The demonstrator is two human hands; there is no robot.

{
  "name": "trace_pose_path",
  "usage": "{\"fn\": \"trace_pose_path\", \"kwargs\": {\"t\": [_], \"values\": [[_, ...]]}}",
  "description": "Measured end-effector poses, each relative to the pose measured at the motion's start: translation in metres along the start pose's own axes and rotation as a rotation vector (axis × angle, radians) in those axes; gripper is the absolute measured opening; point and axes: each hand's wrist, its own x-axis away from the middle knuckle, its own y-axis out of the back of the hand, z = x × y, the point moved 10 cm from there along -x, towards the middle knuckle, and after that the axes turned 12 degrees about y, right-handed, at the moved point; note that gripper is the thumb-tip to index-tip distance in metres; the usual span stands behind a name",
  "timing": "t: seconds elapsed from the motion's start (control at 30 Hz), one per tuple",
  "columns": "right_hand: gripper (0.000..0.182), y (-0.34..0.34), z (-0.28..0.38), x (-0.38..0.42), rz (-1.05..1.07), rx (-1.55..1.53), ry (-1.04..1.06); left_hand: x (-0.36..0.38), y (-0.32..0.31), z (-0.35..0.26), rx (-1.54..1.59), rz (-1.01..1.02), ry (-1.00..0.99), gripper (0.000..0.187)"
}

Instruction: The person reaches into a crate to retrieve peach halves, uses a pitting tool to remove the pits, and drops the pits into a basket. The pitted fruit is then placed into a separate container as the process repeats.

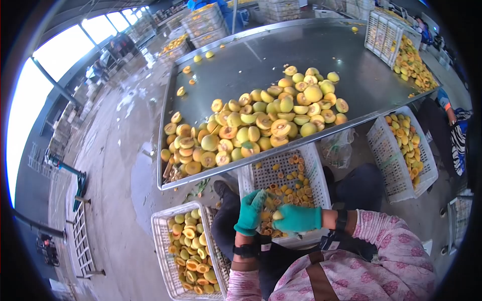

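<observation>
Both my hands wear green gloves and are close together over a white crate (321,175) between my knees. My left hand (250,213) has its fingers curled; what lies inside them is too small to make out. My right hand (297,218) is closed round a small yellow fruit piece (277,215) showing at its fingertips. Small halved fruit and pits (301,193) lie in the crate under my hands. In front of me, a metal table (261,55) bears a wide pile of halved and whole yellow fruit (263,120).
A white crate of halved fruit (191,251) stands at my left, another (406,145) at the right. On the table's far right corner, a tipped crate (382,40) spills fruit. A co-worker's arm (446,106) shows at the right edge. A plastic bag (339,149) lies below the table.
</observation>
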Motion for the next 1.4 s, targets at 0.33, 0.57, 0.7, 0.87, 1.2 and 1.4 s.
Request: {"fn": "trace_pose_path", "kwargs": {"t": [0.33, 0.57, 0.7, 0.87, 1.2, 1.4], "values": [[0.017, -0.023, -0.006, 0.013, 0.148, -1.089, -0.175, 0.006, -0.006, -0.033, 0.05, -0.132, -0.177, 0.037], [0.046, 0.059, -0.066, 0.041, -0.064, 0.216, 0.028, 0.085, 0.276, -0.007, -0.019, -0.928, -0.266, 0.037], [0.062, 0.076, -0.108, 0.035, -0.134, 0.699, 0.058, 0.101, 0.261, -0.025, -1.483, -0.685, 0.353, 0.04], [0.061, 0.069, -0.128, 0.024, -0.065, 0.855, -0.015, -0.023, 0.141, -0.117, -1.219, -0.718, -0.254, 0.023], [0.064, 0.059, -0.086, 0.037, -0.182, 0.704, -0.045, -0.132, 0.129, -0.079, -1.287, -0.694, 0.112, 0.049], [0.035, 0.074, -0.033, 0.057, -0.487, 0.592, 0.242, -0.099, 0.121, -0.087, -0.348, -0.496, -0.269, 0.045]]}}
